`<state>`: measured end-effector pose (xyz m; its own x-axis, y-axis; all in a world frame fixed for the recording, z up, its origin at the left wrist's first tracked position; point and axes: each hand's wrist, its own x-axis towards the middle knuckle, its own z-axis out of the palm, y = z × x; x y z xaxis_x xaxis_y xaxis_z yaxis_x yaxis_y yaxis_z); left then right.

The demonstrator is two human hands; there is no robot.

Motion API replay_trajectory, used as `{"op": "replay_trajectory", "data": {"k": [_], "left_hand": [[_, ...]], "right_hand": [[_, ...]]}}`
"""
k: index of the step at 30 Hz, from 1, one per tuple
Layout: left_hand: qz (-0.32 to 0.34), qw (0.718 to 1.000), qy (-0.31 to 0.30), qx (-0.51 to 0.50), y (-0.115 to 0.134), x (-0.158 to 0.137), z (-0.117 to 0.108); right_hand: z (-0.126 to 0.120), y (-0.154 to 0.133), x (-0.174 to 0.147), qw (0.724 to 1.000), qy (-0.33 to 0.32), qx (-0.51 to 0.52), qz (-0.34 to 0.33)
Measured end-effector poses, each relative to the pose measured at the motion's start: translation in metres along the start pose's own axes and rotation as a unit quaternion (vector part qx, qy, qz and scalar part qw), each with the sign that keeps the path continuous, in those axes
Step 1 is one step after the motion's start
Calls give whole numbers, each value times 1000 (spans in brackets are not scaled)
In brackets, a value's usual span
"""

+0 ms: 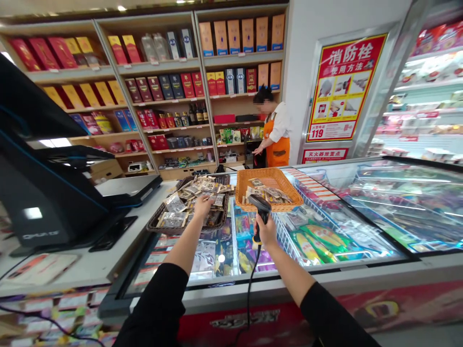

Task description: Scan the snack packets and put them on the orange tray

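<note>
My right hand (266, 230) is wrapped around the handle of a black barcode scanner (261, 203), whose cable hangs down in front of the freezer. The scanner's head is over the near left part of an orange wicker basket (285, 185), where several small packets (273, 193) lie. To the left, a dark brown wicker basket (159, 222) holds a heap of small snack packets (177, 205). My left hand (202, 207) reaches over this heap, its fingers closed on a snack packet (213, 197) near the basket's right side; the fingertips are partly hidden.
Both baskets rest on a glass-topped chest freezer (347, 258) full of packaged goods. A black checkout terminal (47, 193) and a flat scale (126, 188) stand on the left counter. Behind the freezer, a person in an orange apron (278, 149) stands by shelves (173, 101) of boxed goods.
</note>
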<state>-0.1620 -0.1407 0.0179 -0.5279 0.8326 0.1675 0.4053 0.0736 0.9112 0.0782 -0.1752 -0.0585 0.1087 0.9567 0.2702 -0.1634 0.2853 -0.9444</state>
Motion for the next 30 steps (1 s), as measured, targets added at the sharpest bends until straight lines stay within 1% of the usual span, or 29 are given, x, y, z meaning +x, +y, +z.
{"op": "replay_trajectory", "data": {"k": [2, 4, 6, 7, 9, 11, 15, 17, 19, 24, 27, 30], "left_hand": [[-29, 994, -37, -103, -1, -4, -5], [-33, 980, -94, -174, -1, -8, -8], [-11, 972, -134, -192, 0, -12, -8], [3, 973, -140, -185, 1, -13, -7], [20, 979, -130, -154, 3, -14, -4], [40, 984, -105, -135, 4, -15, -3], [115, 974, -50, -186, 6, -19, -6], [118, 973, -37, -196, 6, -22, -7], [105, 976, -44, -186, 8, -23, -7], [88, 977, -85, -176, 13, -24, 0], [71, 975, -93, -190, 13, -22, 3], [73, 968, -105, -215, 9, -19, 5]], "right_hand": [[0, -1, -1, 1000, -12, 2, 0], [1, -3, -4, 999, -38, 1, -4], [2, -5, -8, 997, -80, -7, -12], [2, -5, -10, 994, -104, -14, -16], [4, -7, -14, 989, -140, -34, -23], [5, -8, -17, 985, -161, -49, -32], [5, -10, -19, 982, -175, -62, -34], [5, -11, -19, 981, -175, -75, -34], [5, -12, -20, 978, -174, -101, -48], [7, -18, -21, 966, -159, -176, -101], [9, -21, -22, 961, -158, -198, -110], [9, -23, -22, 960, -166, -200, -105]]}}
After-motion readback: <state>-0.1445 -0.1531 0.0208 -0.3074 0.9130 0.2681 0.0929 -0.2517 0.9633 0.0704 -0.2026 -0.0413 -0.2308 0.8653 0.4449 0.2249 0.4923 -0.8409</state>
